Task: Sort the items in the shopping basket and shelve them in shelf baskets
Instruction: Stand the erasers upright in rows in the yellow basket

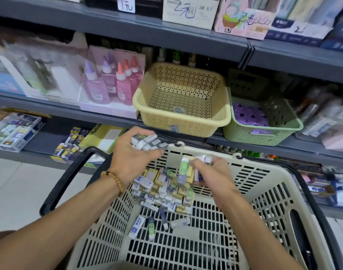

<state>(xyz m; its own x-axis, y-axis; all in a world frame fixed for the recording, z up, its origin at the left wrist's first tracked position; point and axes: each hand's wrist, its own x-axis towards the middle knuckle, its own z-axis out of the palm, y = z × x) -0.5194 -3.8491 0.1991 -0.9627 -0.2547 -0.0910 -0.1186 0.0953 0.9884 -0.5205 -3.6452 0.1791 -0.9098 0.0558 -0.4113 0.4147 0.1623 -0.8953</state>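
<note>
A beige shopping basket (264, 201) with black handles sits in front of me, and a pile of small boxed erasers (162, 188) lies at its far end. My left hand (131, 158) grips a bunch of grey-and-white erasers (149, 143) above the basket's far rim. My right hand (213, 172) holds several erasers (186, 168), one with a green sleeve, over the pile. On the shelf just beyond stand a yellow perforated shelf basket (147, 98), nearly empty, and a green shelf basket (236, 133) holding purple items.
Pink and purple glue bottles (110, 82) in a display box stand left of the yellow basket. Boxes of stationery fill the upper shelf (127, 24). Eraser boxes (14, 131) lie on the lower shelf at left. Tiled floor (20, 182) shows at left.
</note>
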